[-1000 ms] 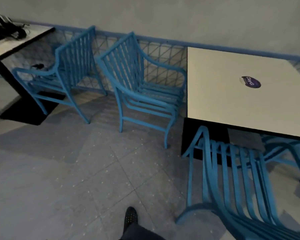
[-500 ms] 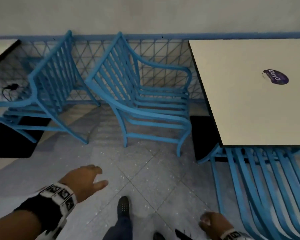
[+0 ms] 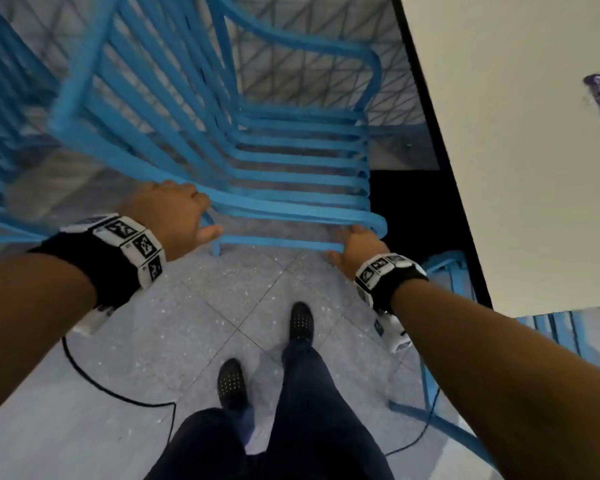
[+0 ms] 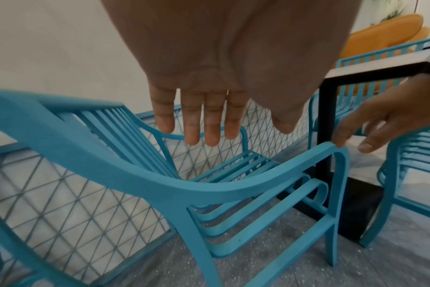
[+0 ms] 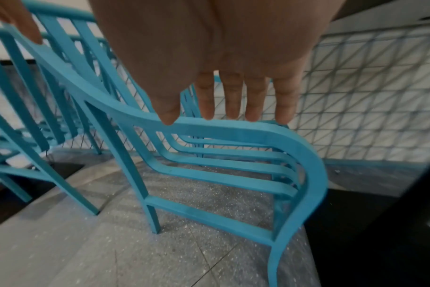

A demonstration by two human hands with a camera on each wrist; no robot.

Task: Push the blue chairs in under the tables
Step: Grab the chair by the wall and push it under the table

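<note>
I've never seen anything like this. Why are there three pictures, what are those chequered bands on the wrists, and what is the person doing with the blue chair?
There is no machine here, just a person wearing three cameras. The big overview comes from a camera on the head, looking down at arms, legs and shoes. The other two come from cameras strapped to the wrists, which is why a palm fills the top of each. The chequered wristbands are part of those straps.

Both hands are reaching for the near armrest of the blue chair: the left hand near the backrest end, the right hand at the front corner. Fingers are straight, touching or almost touching, not gripping. The white table stands to the right, the chair's seat facing it.
</note>
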